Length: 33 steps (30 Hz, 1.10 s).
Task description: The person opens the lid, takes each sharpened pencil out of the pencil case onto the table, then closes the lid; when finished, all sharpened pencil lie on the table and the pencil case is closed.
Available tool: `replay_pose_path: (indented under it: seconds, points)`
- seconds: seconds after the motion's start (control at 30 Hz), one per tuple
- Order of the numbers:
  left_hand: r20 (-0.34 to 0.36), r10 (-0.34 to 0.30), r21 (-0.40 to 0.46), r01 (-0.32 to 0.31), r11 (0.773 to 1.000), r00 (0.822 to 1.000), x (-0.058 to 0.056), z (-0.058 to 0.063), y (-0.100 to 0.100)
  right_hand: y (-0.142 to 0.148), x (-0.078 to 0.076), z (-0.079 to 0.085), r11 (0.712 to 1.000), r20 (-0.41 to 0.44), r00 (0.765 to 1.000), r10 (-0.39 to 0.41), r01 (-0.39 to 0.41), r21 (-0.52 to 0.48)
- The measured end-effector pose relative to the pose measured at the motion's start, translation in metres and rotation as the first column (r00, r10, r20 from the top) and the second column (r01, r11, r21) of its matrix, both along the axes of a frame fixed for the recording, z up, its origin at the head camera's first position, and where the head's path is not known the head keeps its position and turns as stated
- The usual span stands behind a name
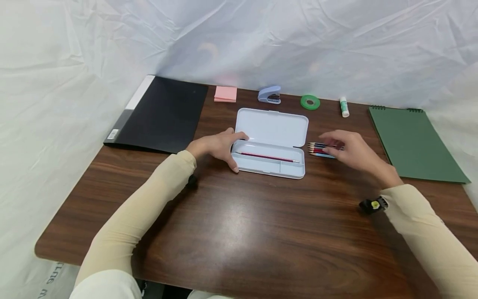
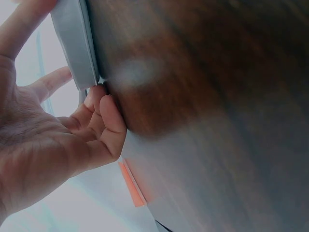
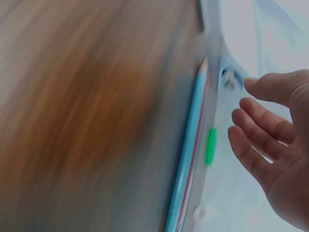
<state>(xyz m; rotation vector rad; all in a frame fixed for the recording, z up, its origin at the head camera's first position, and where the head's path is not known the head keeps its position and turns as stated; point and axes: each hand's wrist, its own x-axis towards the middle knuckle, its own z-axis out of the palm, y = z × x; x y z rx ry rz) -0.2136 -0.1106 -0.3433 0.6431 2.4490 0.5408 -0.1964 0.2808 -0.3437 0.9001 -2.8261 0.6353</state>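
Pencil case (image 1: 271, 128), lid raised, on the table (image 1: 224, 232): we see the left hand (image 1: 223, 147) gripping its left end, presumably for steadiness; the right hand (image 1: 351, 150), relaxed and empty, hovers by pencils (image 1: 316, 150) aligned tips-caseward, apparently for order.

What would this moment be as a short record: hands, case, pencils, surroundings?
Left hand: grips the left end of the pencil case
Right hand: above the loose pencils, apparently holding none
Pencil case: open, one red pencil in its base
Loose pencils: side by side, right of the case
Back row: sticky notes, stapler, green tape, glue stick
Sides: black folder left, green notebook right
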Motion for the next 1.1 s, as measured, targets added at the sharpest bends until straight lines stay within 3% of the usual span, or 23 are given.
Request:
replay_pose_path:
  seconds: [0.2, 0.47, 0.7, 1.1]
  points:
    - [0.0, -0.002, 0.002, 0.002, 1.0, 1.0, 0.001, 0.0, 0.001, -0.043, -0.006, 0.008, 0.995, 0.129, 0.987, 0.092, -0.086, -0.052]
    - [0.001, 0.001, -0.008, -0.001, 1.0, 1.0, 0.0, -0.001, 0.002, -0.095, -0.012, 0.007, 0.968, 0.295, 0.922, 0.25, -0.248, -0.043]
    - [-0.004, -0.002, -0.016, 0.002, 1.0, 1.0, 0.0, 0.0, 0.002, -0.119, -0.012, 0.003, 0.956, 0.328, 0.907, 0.265, -0.29, 0.029]
    - [-0.013, -0.003, -0.025, 0.003, 1.0, 1.0, 0.0, 0.0, 0.002, -0.131, -0.015, 0.005, 0.935, 0.392, 0.882, 0.261, -0.332, 0.125]
